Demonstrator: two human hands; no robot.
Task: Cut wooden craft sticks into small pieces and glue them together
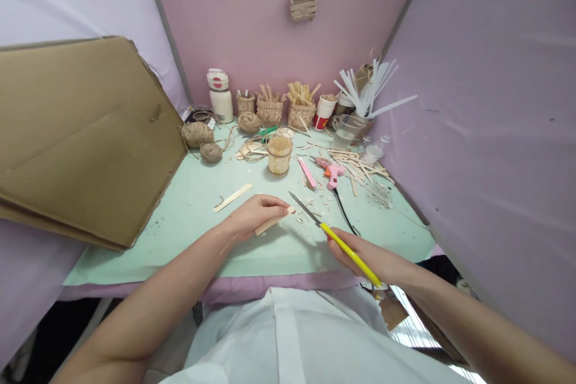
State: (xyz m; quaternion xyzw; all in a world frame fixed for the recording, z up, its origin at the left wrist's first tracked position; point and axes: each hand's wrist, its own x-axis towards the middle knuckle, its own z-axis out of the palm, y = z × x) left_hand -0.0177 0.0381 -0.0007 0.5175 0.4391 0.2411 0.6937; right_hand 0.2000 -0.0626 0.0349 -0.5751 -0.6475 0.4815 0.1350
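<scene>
My left hand pinches a flat wooden craft stick, its end showing past the thumb. In my right hand is a pair of scissors with yellow handles. The blades look closed and point toward the stick without touching it. Small wood chips lie on the table beneath the blade tips. Left of my left hand rests another wooden stick. A small cup-shaped wooden container stands upright just beyond my hands.
A pink glue gun with a black cord lies right of a pink utility knife. Loose sticks are scattered behind. Twine balls, stick-filled baskets and a white bottle line the back. Large cardboard blocks the left.
</scene>
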